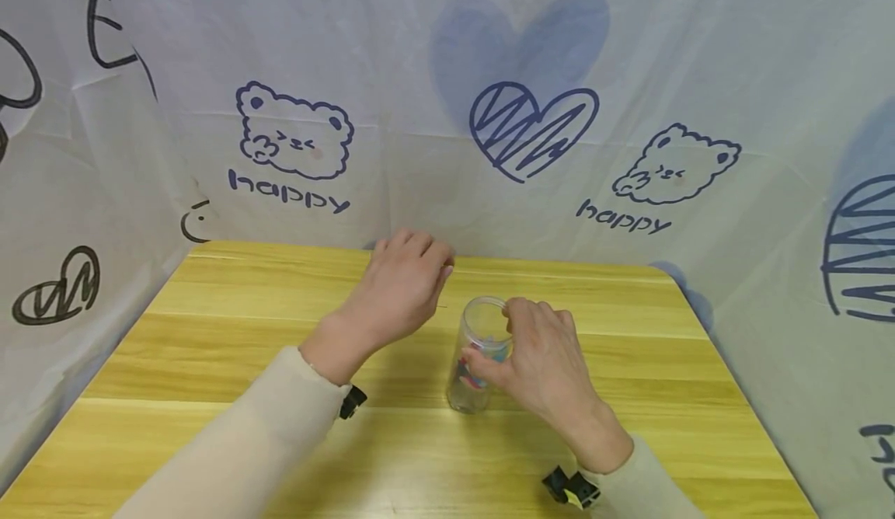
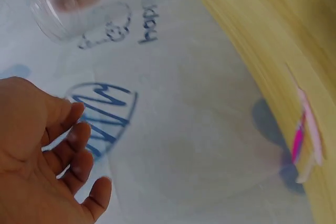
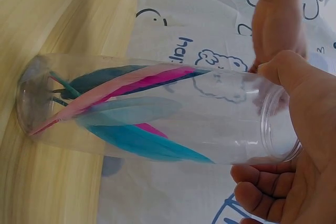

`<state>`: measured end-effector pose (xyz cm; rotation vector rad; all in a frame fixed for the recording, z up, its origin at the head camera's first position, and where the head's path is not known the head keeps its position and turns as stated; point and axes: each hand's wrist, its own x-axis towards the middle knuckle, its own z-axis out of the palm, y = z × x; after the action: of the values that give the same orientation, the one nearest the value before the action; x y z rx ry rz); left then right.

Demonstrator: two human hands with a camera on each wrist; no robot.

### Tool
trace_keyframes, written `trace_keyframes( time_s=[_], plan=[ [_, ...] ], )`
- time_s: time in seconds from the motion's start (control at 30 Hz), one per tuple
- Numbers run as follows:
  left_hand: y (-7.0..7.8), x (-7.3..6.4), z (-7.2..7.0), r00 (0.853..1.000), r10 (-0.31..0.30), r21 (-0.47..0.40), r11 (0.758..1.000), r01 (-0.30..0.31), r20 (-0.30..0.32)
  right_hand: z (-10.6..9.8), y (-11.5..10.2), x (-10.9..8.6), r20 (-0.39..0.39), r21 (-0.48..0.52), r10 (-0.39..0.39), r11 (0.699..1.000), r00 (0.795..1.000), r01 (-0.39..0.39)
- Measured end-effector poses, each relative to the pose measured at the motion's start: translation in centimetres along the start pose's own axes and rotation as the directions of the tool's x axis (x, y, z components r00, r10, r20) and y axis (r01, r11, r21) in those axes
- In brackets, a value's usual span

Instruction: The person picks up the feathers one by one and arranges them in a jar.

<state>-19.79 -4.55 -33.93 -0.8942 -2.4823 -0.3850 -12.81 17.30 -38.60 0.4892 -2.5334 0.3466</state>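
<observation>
A clear cylindrical jar [image 1: 464, 375] stands on the table with its mouth uncovered. In the right wrist view, several feathers [image 3: 131, 90] in pink, magenta, teal and blue lean inside it. My right hand [image 1: 548, 352] holds the jar near its rim, thumb on the near side and fingers across the far side. To the jar's left, my left hand [image 1: 405, 282] is raised, apart from it. Loosely bent fingers [image 2: 79, 166] show in the left wrist view, with nothing visible between them. Slender pink and magenta feathers [image 2: 310, 124] show against the table in that view.
The wood-grain table [image 1: 245, 309] meets a pale cloth backdrop [image 1: 405, 154] along its far edge. Bears, hearts and lettering are printed on the cloth. Dark clips [image 1: 573, 488] sit at both wrists beside the pale sleeves.
</observation>
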Motion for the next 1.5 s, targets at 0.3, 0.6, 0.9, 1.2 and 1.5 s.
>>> trace_keyframes(
  time_s=[0.3, 0.6, 0.9, 1.2, 1.5],
  plan=[
    [-4.5, -1.0, 2.1, 0.977, -0.212, -0.006, 0.977, 0.212, 0.030, 0.0, 0.0, -0.1, 0.017, 0.018, 0.026, 0.999, 1.000, -0.026],
    [-7.4, -2.8, 4.8, 0.935, -0.325, 0.001, 0.945, 0.328, 0.144, 0.1, 0.0, -0.1, 0.020, 0.020, 0.032, 0.999, 0.999, -0.033],
    [-7.5, -4.0, 8.1, 0.931, -0.257, 0.065, 0.966, 0.249, 0.258, 0.1, 0.0, 0.0, 0.013, 0.008, 0.033, 0.999, 0.999, -0.033],
    [-5.9, -3.4, 10.5, 0.892, -0.169, 0.009, 0.983, 0.182, 0.419, -0.1, -0.1, 0.0, 0.036, 0.008, 0.055, 0.998, 0.998, -0.055],
    [-4.2, -2.3, 12.6, 0.845, -0.137, 0.016, 0.988, 0.151, 0.517, -0.1, -0.1, 0.0, 0.057, 0.022, 0.069, 0.997, 0.996, -0.071]
  ],
)
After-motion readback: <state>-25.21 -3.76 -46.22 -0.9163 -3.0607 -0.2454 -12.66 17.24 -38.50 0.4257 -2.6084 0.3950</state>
